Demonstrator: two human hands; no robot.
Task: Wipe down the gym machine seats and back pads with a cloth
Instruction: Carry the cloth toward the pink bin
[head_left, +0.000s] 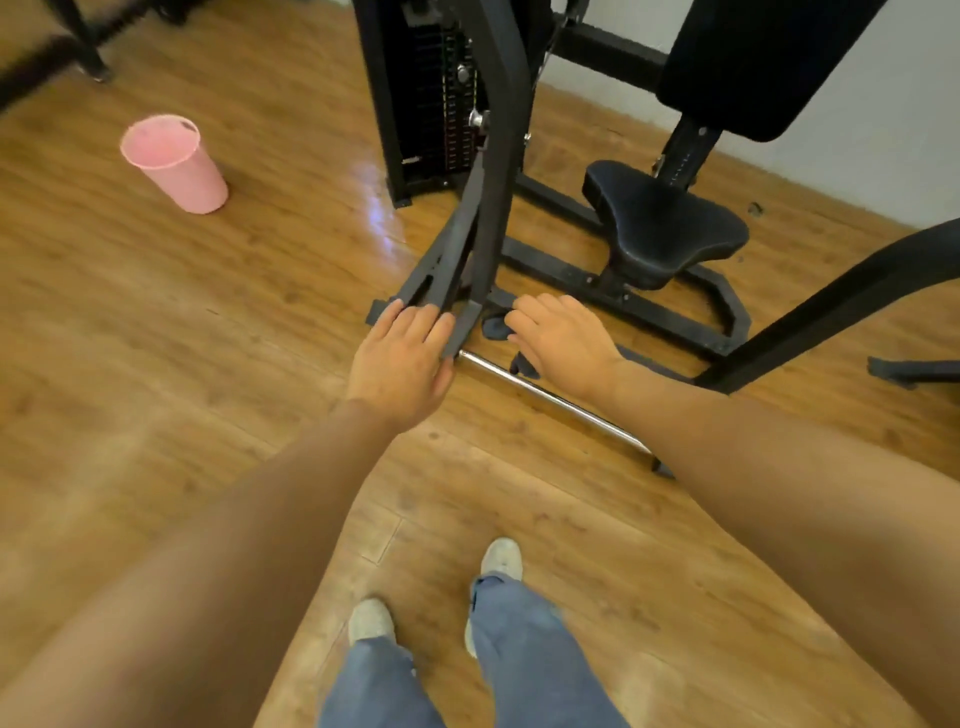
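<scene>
**Both hands down by the machine frame**

Left hand (400, 358) lies flat, fingers straight, against the black frame arm (462, 244). Right hand (563, 338) is bunching a dark cloth (496, 328) near the chrome bar (550, 397). Seat (665, 223) and back pad (753, 67) sit beyond.

Hidden and cut off

The right hand (563, 338) covers most of the dark cloth (496, 328); the back pad (748, 67) runs past the frame's top edge.
</scene>
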